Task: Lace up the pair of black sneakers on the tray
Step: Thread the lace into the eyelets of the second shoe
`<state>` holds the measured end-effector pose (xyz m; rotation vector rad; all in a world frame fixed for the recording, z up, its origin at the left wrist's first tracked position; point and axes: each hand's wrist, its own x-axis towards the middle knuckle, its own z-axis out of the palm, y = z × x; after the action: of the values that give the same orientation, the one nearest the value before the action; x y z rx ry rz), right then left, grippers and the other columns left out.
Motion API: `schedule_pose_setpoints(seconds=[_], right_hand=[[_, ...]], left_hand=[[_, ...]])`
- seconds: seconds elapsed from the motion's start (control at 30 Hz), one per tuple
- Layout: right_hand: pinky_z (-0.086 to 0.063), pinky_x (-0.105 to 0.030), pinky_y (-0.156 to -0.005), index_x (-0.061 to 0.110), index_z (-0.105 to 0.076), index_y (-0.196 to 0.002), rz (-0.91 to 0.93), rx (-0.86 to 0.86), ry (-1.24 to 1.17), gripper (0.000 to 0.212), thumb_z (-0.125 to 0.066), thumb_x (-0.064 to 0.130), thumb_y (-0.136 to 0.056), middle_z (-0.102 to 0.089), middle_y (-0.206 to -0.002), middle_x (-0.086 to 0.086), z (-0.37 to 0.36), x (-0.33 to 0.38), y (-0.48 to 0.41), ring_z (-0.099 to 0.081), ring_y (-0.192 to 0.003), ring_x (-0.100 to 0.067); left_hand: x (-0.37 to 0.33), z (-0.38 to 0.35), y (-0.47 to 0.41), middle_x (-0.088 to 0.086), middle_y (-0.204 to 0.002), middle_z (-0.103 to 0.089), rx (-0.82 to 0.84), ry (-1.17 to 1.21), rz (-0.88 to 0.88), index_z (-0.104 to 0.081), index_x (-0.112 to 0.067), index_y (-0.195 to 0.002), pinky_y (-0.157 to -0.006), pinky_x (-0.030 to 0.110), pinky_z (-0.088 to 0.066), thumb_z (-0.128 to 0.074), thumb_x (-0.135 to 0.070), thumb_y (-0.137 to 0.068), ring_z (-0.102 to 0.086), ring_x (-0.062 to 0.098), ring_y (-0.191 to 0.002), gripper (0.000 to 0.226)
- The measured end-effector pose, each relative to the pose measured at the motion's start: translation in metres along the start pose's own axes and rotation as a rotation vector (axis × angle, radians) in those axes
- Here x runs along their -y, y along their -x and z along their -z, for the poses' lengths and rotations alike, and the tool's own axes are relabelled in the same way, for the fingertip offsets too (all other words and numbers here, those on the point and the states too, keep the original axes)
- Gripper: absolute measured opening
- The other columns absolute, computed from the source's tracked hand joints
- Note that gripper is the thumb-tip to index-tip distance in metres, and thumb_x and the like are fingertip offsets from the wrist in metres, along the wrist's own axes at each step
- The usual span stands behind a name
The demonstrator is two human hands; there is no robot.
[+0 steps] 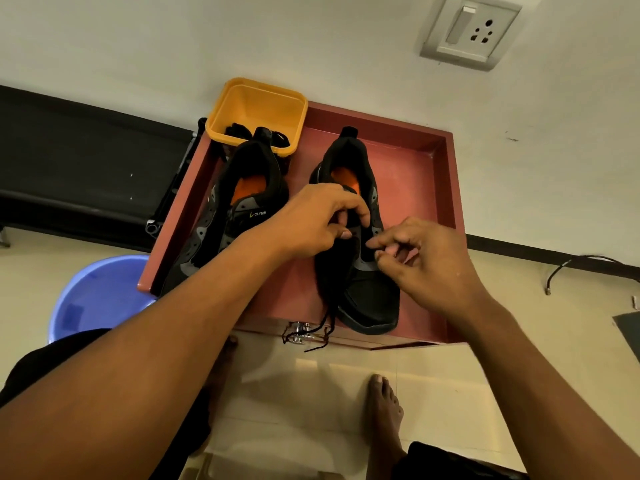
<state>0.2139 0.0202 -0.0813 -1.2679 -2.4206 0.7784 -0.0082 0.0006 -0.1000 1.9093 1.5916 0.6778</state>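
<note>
Two black sneakers with orange insoles stand on a red tray (419,188), toes toward me. The left sneaker (225,216) has no lace in its eyelets. My left hand (311,220) grips the tongue area of the right sneaker (367,292). My right hand (426,258) pinches a black lace at an eyelet on that shoe's right side. The loose black lace (322,330) hangs down over the tray's front edge. Another black lace (239,131) lies in a yellow tub (258,105) at the tray's far left corner.
A blue bucket (97,296) stands on the floor left of the tray. A black bench (86,168) runs along the wall at the left. My bare feet (384,410) stand on the tiled floor below the tray. A wall socket (471,31) is at upper right.
</note>
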Motion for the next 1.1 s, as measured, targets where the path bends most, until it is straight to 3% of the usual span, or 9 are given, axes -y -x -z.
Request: schedule_pose_setpoints(seconds=[0.1, 0.23, 0.33, 0.4, 0.57, 0.73, 0.9, 1.0, 1.1], right_hand=[[-0.054, -0.035, -0.064, 0.035, -0.079, -0.108, 0.027, 0.037, 0.179, 0.016, -0.072, 0.032, -0.094, -0.062, -0.088, 0.013, -0.01, 0.001, -0.003, -0.059, -0.075, -0.006], [-0.051, -0.033, -0.069, 0.034, -0.07, -0.097, 0.095, 0.136, 0.236, 0.008, -0.068, 0.026, -0.097, -0.053, -0.091, 0.016, -0.01, 0.001, -0.01, -0.054, -0.081, -0.002], [-0.044, -0.025, -0.073, 0.03, -0.063, -0.095, 0.08, 0.125, 0.138, 0.016, -0.066, 0.015, -0.098, -0.053, -0.095, 0.017, -0.006, -0.012, -0.006, -0.053, -0.089, -0.001], [-0.046, -0.029, -0.074, 0.028, -0.062, -0.093, 0.048, 0.098, 0.025, 0.017, -0.064, 0.012, -0.099, -0.057, -0.096, 0.012, 0.0, -0.02, 0.0, -0.055, -0.091, -0.005], [-0.054, -0.037, -0.07, 0.028, -0.064, -0.084, 0.025, 0.079, -0.028, 0.015, -0.072, 0.038, -0.09, -0.062, -0.089, 0.007, -0.001, -0.014, -0.004, -0.061, -0.081, -0.013], [-0.06, -0.049, -0.072, 0.017, -0.068, -0.082, -0.084, -0.088, -0.24, 0.012, -0.076, 0.015, -0.091, -0.067, -0.086, 0.001, -0.006, -0.021, -0.002, -0.066, -0.08, -0.02], [-0.056, -0.025, -0.066, 0.027, -0.074, -0.099, 0.016, -0.02, -0.116, 0.016, -0.083, 0.023, -0.086, -0.069, -0.091, 0.01, -0.001, -0.014, -0.003, -0.066, -0.082, -0.011], [-0.058, -0.032, -0.069, 0.026, -0.078, -0.093, 0.049, -0.039, -0.011, 0.009, -0.083, 0.023, -0.087, -0.069, -0.089, 0.012, 0.0, -0.015, -0.003, -0.065, -0.084, -0.009], [-0.064, -0.042, -0.071, 0.021, -0.072, -0.092, -0.136, -0.109, -0.204, 0.007, -0.077, 0.015, -0.093, -0.071, -0.087, 0.005, -0.002, -0.018, 0.0, -0.07, -0.079, -0.014]], left_hand=[[0.002, 0.001, 0.001, -0.007, -0.088, -0.059, 0.008, 0.026, -0.007, -0.074, -0.029, -0.108, -0.072, 0.025, -0.048, -0.077, -0.002, -0.086, -0.053, 0.005, -0.077, 0.035], [0.003, 0.001, 0.004, -0.004, -0.086, -0.061, -0.02, 0.055, -0.02, -0.074, -0.025, -0.105, -0.07, 0.027, -0.05, -0.079, -0.002, -0.085, -0.058, 0.01, -0.078, 0.032], [0.007, -0.001, 0.004, -0.005, -0.085, -0.061, -0.045, 0.07, -0.024, -0.073, -0.027, -0.103, -0.072, 0.026, -0.05, -0.079, -0.002, -0.085, -0.058, 0.006, -0.077, 0.032], [0.008, -0.003, 0.005, -0.006, -0.085, -0.061, -0.064, 0.084, -0.02, -0.072, -0.03, -0.101, -0.077, 0.032, -0.054, -0.079, -0.003, -0.084, -0.059, 0.005, -0.079, 0.033], [0.006, -0.012, 0.002, -0.008, -0.087, -0.059, -0.083, 0.083, 0.001, -0.072, -0.032, -0.101, -0.074, 0.036, -0.052, -0.081, -0.007, -0.083, -0.056, 0.005, -0.077, 0.032], [0.008, -0.01, 0.003, -0.008, -0.088, -0.057, -0.058, 0.091, 0.007, -0.072, -0.033, -0.102, -0.075, 0.03, -0.048, -0.082, -0.009, -0.084, -0.054, 0.005, -0.079, 0.031], [0.006, -0.009, 0.0, -0.01, -0.087, -0.054, -0.028, 0.069, 0.018, -0.071, -0.034, -0.104, -0.075, 0.029, -0.046, -0.081, -0.012, -0.084, -0.052, 0.004, -0.078, 0.031], [0.006, -0.008, 0.0, -0.01, -0.087, -0.054, -0.021, 0.069, 0.021, -0.071, -0.033, -0.105, -0.076, 0.03, -0.046, -0.081, -0.011, -0.085, -0.051, 0.005, -0.078, 0.031], [0.005, -0.008, 0.0, -0.01, -0.087, -0.053, -0.01, 0.065, 0.026, -0.071, -0.032, -0.106, -0.074, 0.027, -0.042, -0.08, -0.01, -0.085, -0.051, 0.006, -0.079, 0.031]])
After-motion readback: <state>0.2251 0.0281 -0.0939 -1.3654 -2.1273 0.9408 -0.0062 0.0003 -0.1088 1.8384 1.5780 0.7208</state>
